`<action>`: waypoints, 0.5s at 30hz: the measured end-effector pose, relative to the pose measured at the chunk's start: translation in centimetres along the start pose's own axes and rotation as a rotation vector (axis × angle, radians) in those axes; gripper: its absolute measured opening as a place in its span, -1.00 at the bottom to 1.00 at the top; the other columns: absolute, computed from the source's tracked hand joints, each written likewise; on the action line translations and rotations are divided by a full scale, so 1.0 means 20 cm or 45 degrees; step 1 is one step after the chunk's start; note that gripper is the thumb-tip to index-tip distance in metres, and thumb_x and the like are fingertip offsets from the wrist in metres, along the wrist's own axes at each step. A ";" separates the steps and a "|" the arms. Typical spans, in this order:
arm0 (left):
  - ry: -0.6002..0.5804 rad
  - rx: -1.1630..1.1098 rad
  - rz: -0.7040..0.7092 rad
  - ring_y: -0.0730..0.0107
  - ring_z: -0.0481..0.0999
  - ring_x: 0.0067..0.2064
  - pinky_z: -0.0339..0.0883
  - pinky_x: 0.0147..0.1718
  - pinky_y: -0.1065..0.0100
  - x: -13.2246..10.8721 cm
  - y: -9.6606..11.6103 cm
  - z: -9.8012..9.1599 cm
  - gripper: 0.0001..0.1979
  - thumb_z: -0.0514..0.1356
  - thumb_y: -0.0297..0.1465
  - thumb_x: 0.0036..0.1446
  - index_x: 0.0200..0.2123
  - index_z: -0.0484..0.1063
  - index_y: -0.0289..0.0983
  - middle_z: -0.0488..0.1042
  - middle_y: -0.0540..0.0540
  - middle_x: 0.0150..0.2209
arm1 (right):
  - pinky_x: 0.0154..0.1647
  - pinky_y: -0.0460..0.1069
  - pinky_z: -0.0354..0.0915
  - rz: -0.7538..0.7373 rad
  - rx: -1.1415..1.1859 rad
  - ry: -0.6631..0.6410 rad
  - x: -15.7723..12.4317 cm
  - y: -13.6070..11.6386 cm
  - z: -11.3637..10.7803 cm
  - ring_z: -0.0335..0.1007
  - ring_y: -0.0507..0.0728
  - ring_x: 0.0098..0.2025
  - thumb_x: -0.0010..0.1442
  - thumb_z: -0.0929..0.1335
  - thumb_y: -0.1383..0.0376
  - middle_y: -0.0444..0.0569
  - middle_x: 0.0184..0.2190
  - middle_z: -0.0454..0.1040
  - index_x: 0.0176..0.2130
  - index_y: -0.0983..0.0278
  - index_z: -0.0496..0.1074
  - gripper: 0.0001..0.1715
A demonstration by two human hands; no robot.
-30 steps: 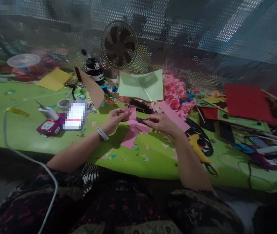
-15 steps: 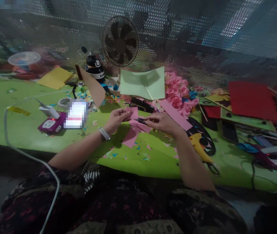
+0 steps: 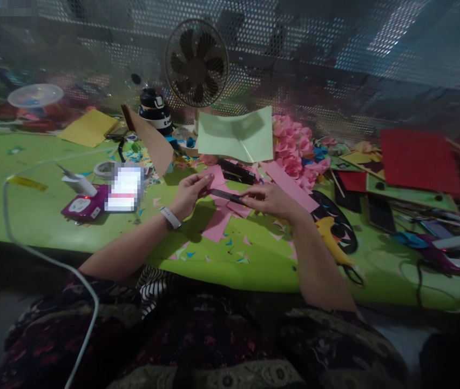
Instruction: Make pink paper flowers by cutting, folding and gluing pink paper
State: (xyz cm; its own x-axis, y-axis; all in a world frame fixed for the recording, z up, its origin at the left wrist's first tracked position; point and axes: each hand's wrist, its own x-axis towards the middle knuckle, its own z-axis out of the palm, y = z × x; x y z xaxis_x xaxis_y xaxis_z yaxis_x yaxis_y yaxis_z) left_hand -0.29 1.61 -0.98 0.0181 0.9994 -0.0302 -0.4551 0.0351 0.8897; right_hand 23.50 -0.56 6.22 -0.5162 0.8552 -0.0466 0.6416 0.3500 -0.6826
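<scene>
My left hand (image 3: 190, 194), a white band at its wrist, pinches a small pink paper piece (image 3: 216, 175) between thumb and fingers. My right hand (image 3: 268, 200) is closed on one end of a dark, narrow, blade-like tool (image 3: 225, 195). The tool points left, and its tip lies close to my left fingertips, by the lower edge of the held paper. Whether it is a knife or scissors I cannot make out. Beneath both hands, more pink paper pieces (image 3: 217, 224) lie overlapping on the green tabletop (image 3: 262, 270).
A black stapler (image 3: 236, 172) and a pink strip (image 3: 290, 186) lie just behind my hands. Pink paper flowers (image 3: 292, 140), a pale green sheet (image 3: 236, 135) and a fan (image 3: 196, 64) stand farther back. At left is a lit phone (image 3: 124, 189); at right, a yellow-handled tool (image 3: 331, 240).
The dark tool now shows more of its length, reaching left toward my left fingers. The held pink paper has shifted slightly left and up and is tilted. The whole view has shifted a little.
</scene>
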 end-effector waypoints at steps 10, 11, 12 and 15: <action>-0.019 -0.001 0.018 0.62 0.42 -0.50 0.51 -0.29 0.41 0.01 0.01 0.00 -0.53 0.53 -0.15 -0.24 -0.52 0.34 -0.27 0.34 0.12 -0.54 | -0.37 -0.02 0.26 0.139 -0.152 0.446 0.01 0.17 -0.11 0.40 0.10 -0.40 0.16 0.39 0.05 0.01 -0.33 0.56 -0.23 0.29 0.56 -0.63; -0.020 -0.007 0.016 0.61 0.42 -0.49 0.51 -0.27 0.40 0.01 0.00 0.00 -0.54 0.53 -0.16 -0.24 -0.51 0.35 -0.28 0.35 0.12 -0.54 | -0.37 -0.02 0.27 0.132 -0.106 0.458 0.02 0.16 -0.09 0.40 0.10 -0.40 0.14 0.40 0.03 0.01 -0.33 0.55 -0.23 0.29 0.55 -0.61; -0.020 -0.005 0.009 0.61 0.43 -0.48 0.52 -0.26 0.40 0.00 0.00 0.00 -0.55 0.52 -0.16 -0.23 -0.50 0.36 -0.28 0.37 0.12 -0.53 | -0.38 -0.02 0.28 0.124 -0.035 0.468 0.03 0.13 -0.08 0.39 0.09 -0.41 0.12 0.43 0.00 0.00 -0.33 0.54 -0.22 0.29 0.54 -0.58; -0.056 0.045 -0.015 0.57 0.49 -0.43 0.50 -0.26 0.40 -0.02 0.00 0.01 -0.58 0.50 -0.15 -0.18 -0.43 0.44 -0.29 0.47 0.06 -0.47 | -0.50 -0.05 0.24 0.125 0.283 0.443 0.04 0.05 0.00 0.30 0.04 -0.52 0.05 0.48 -0.06 -0.08 -0.47 0.46 -0.21 0.30 0.49 -0.48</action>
State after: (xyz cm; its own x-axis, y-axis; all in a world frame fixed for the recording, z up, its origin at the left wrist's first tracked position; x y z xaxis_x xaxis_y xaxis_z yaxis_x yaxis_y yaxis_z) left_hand -0.02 1.26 -0.90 0.0630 0.9978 -0.0213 -0.4230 0.0460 0.9050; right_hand 23.66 0.45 5.45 -0.2118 0.9718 0.1039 0.5207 0.2022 -0.8294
